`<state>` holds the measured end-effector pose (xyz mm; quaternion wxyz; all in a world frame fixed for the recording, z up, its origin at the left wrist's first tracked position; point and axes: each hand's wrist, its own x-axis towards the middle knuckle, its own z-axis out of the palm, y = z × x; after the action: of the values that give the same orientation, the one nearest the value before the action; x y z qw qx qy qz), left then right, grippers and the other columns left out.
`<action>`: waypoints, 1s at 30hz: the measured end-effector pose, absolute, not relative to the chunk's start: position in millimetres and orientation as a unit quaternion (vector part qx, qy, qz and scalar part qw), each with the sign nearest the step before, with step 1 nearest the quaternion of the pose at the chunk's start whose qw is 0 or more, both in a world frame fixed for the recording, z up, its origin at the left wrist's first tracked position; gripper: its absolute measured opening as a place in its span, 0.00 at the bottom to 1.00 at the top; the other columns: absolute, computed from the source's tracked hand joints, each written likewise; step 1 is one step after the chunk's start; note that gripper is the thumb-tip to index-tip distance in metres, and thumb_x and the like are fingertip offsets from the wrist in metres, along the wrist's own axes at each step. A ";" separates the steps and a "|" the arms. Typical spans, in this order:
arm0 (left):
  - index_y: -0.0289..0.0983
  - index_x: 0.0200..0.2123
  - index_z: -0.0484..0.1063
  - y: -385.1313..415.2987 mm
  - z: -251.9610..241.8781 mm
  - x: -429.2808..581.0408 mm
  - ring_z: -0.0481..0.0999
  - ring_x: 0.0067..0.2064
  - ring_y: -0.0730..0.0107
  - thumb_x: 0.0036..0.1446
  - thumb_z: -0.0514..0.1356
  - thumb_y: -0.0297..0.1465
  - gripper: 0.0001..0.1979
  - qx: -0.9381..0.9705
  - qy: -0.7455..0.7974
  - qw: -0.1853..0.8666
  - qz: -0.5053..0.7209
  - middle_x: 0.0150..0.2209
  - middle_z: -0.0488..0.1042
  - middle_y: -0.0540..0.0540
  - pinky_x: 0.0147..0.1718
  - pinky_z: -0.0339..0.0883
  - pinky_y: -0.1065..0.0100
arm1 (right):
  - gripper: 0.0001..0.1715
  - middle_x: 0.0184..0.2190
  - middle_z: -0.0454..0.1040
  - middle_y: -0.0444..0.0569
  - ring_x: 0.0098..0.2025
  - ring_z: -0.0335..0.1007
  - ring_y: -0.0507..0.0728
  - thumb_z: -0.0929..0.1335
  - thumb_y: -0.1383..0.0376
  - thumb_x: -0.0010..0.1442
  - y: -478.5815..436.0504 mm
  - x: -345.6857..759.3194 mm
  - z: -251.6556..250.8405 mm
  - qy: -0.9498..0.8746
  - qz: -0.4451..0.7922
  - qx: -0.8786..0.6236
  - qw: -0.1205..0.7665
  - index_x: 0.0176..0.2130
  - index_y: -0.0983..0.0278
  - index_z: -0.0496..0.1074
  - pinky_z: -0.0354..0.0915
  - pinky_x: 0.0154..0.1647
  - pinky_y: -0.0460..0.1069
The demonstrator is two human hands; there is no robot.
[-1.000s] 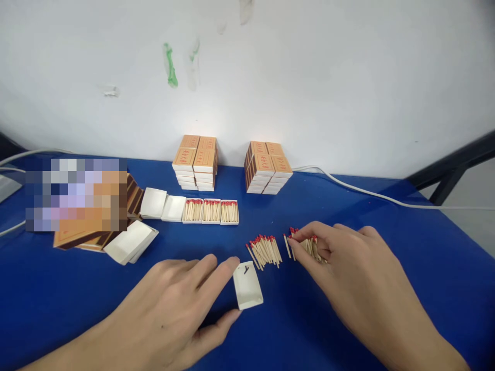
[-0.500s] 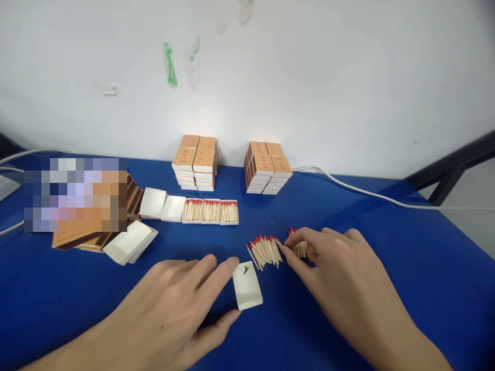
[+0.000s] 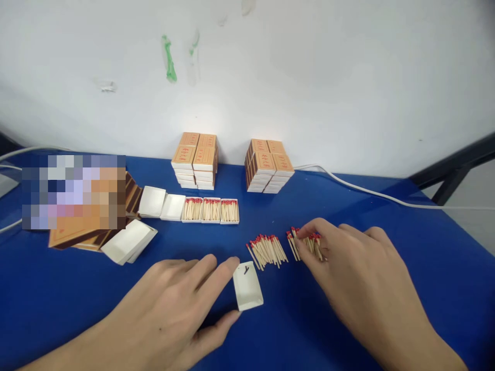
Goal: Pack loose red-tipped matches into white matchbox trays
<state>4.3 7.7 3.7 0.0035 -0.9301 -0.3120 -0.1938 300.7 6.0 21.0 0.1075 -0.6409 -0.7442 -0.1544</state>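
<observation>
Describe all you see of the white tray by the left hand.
The white tray is shallow and rectangular, card-like, with low walls. It sits open side up on the blue table, slightly askew. Only a dark mark shows inside, near the far end. Index finger and thumb of the left hand touch its left corners.

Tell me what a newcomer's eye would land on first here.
Probably the two loose piles of red-tipped matches right of centre on the blue table, with the right hand at the right-hand pile. Next, perhaps, the left hand at the left side of a white tray with a dark mark. Behind, two stacks of orange matchboxes stand by the wall.
</observation>
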 end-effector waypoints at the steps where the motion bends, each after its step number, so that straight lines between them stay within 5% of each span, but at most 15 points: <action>1: 0.34 0.68 0.69 7.8 3.0 3.9 0.89 0.37 0.53 0.82 0.53 0.40 0.22 -0.930 -0.313 0.004 -0.193 0.50 0.86 0.37 0.27 0.78 0.55 | 0.20 0.21 0.71 0.42 0.24 0.70 0.63 0.60 0.66 0.78 5.7 300.3 20.8 -0.747 -0.160 -0.637 0.105 0.35 0.57 0.75 0.50 0.38 0.57; 18: 0.34 0.69 0.68 7.4 2.7 5.2 0.89 0.37 0.56 0.80 0.55 0.39 0.22 -0.933 -0.312 -0.004 -0.179 0.49 0.85 0.38 0.27 0.77 0.57 | 0.13 0.26 0.80 0.42 0.29 0.75 0.62 0.66 0.66 0.75 4.6 294.4 17.5 -0.766 -0.130 -0.618 0.122 0.37 0.58 0.75 0.51 0.39 0.56; 30: 0.33 0.69 0.68 7.9 4.4 5.8 0.87 0.34 0.54 0.80 0.56 0.39 0.22 -0.934 -0.311 -0.013 -0.176 0.46 0.84 0.40 0.26 0.79 0.53 | 0.17 0.22 0.73 0.44 0.25 0.70 0.62 0.62 0.66 0.76 5.6 297.6 20.5 -0.753 -0.153 -0.631 0.111 0.37 0.58 0.76 0.49 0.38 0.56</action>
<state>5.8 7.9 4.4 -0.0132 -0.9338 -0.3109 -0.1763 297.6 5.6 20.5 0.1107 -0.6307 -0.7528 -0.1527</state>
